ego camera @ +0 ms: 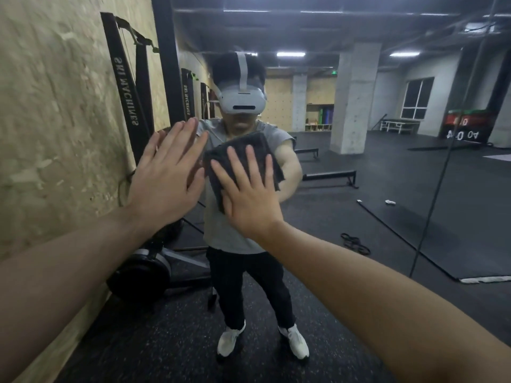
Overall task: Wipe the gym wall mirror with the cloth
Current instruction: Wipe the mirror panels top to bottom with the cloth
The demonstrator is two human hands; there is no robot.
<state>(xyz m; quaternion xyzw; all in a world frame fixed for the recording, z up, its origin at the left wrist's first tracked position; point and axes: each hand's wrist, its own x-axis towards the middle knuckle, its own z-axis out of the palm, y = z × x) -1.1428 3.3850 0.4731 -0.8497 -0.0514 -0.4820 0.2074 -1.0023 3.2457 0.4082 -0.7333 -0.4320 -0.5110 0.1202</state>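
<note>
You had the dark cloth spread flat against the gym wall mirror, at about chest height in your own reflection and near the mirror's left edge. Your right hand lay over it with the fingers straight and fanned wide. I judge that was so the whole palm could press the folded pad onto the glass, which a bunched grip would not do. Nothing was pinched; the cloth seemed to stay up only by that pressure, and its lower corner hung loose past your palm.

Your left hand was open too, fingers straight and close together, held up just beside the cloth to the left. Whether it touched the glass I could not tell; it looked like a brace to steady your lean while the right arm worked.

The ski machine stood against the chipboard wall just beside the mirror's edge, which crowded your left arm. The rubber floor under you looked even. If your palm had lifted, the cloth would likely have dropped.
</note>
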